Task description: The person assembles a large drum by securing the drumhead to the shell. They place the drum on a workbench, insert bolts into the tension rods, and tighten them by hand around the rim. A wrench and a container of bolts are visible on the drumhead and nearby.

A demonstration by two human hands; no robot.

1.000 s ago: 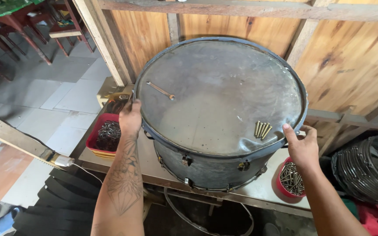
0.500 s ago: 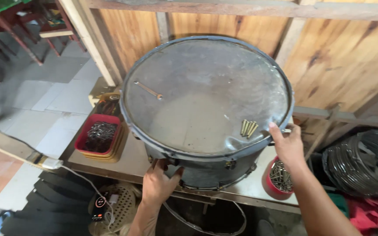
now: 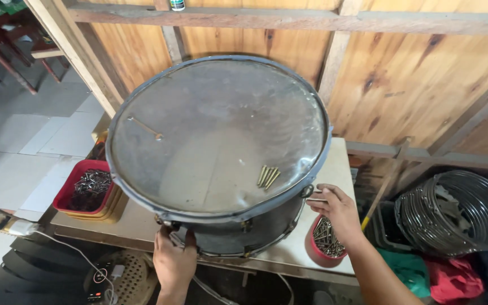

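— Drum [image 3: 216, 147] sits tilted on the table [image 3: 334, 169], its clear skin facing up. Left hand [image 3: 173, 262] curls round the near bottom edge, fingers closed on the rim, seemingly to steady it.

— And the right hand [image 3: 337, 209]?

— Half closed at the drum's side by a lug, pinching a thin metal rod. Just below it sits a red cup of screws [image 3: 326, 240].

— Anything on the skin?

— Brass bolts [image 3: 268, 176] lie loose there, handy. Red tray [image 3: 86, 192] waits beside the drum.

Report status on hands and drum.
Left hand gripping near rim of large grey metal-hooped drum. Right hand at its side lug. Loose brass screws on drumhead.
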